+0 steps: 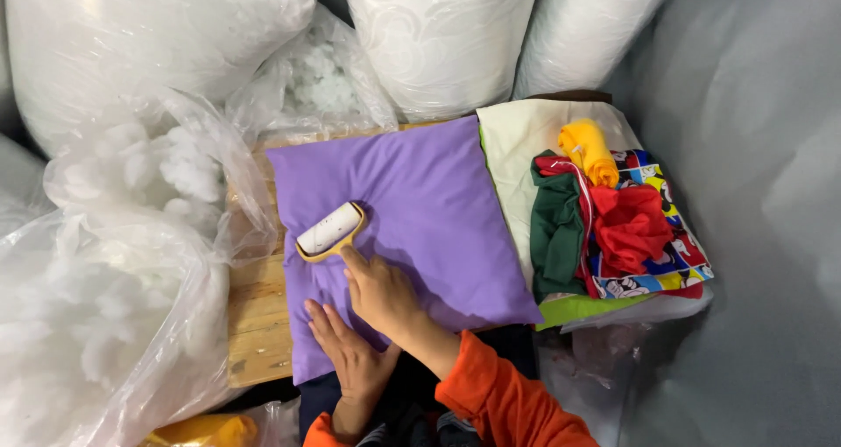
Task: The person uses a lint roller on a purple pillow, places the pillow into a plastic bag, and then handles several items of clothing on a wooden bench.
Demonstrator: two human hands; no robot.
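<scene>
On the wooden worktop, the right hand is gripping the lint roller's stiff yellow handle while the left hand is lying open and flat, steadying the purple pillow, which is looking soft, light and yielding.

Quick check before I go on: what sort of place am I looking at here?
Probably a pillow-making or upholstery workshop: clear plastic bags of white stuffing, rolls of white fabric, and a stack of folded coloured cloth beside the purple pillow.
</scene>
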